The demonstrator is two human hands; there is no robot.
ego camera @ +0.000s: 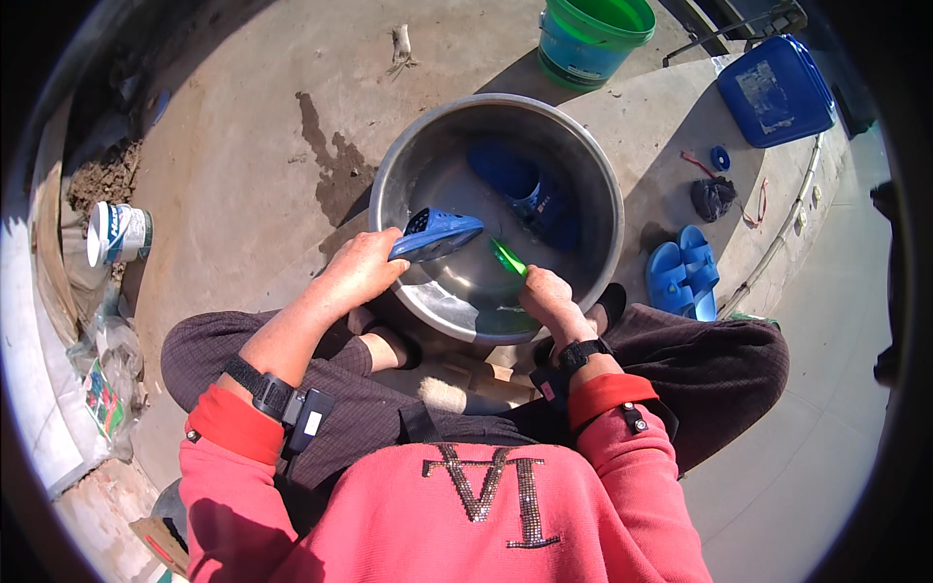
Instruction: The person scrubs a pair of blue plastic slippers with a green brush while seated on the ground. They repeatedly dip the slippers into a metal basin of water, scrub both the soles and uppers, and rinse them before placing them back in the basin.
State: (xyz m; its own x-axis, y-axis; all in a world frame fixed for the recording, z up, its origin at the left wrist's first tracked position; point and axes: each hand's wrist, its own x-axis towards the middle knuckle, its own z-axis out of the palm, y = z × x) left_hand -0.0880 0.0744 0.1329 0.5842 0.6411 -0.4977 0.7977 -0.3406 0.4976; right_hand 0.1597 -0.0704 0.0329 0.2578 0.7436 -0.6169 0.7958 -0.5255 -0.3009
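Observation:
My left hand (370,268) grips one end of a blue perforated clog (441,235), held tilted over the near left part of a round metal basin (380,182). In my right hand (548,293) is the handle of a bright green brush (509,256), its head pointing toward the clog but apart from it. Another blue shoe (503,171) lies in the water on the basin's far side. Below it, a further dark blue shape (560,218) is partly in shadow, and I cannot tell whether it is a separate shoe.
A green-rimmed bucket (587,51) and a blue plastic container (774,91) stand beyond the basin. To the right are light blue sandals (683,273), a black bag (713,198) and a blue cap (720,158). A white tub (120,233) lies at the left.

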